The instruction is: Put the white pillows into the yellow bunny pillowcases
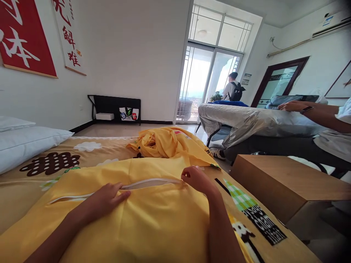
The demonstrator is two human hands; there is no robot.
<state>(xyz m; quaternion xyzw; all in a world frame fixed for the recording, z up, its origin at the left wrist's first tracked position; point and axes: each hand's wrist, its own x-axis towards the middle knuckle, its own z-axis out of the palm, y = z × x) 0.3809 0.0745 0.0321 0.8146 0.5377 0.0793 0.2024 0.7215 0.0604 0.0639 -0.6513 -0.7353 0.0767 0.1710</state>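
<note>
A yellow fabric cover (pixel 153 219) with a plump, filled look lies across the bed in front of me. Its white-edged zipper (pixel 153 182) runs sideways along the upper part, and the slit gapes, showing a pale inside. My left hand (pixel 106 199) rests flat on the fabric over the zipper's middle, thumb and fingers apart. At the zipper's right end, my right hand (pixel 196 179) is closed in a pinch; its fingers hide the pull. Behind the cover sits a crumpled heap of yellow cloth (pixel 170 142).
White pillows (pixel 33 142) lie at the left on the patterned bedspread (pixel 93 146). To the right stand a cardboard box (pixel 287 179) and a plastic-covered table (pixel 260 118), where another person's hand (pixel 290 106) rests. A person with a backpack (pixel 237 91) stands by the glass door.
</note>
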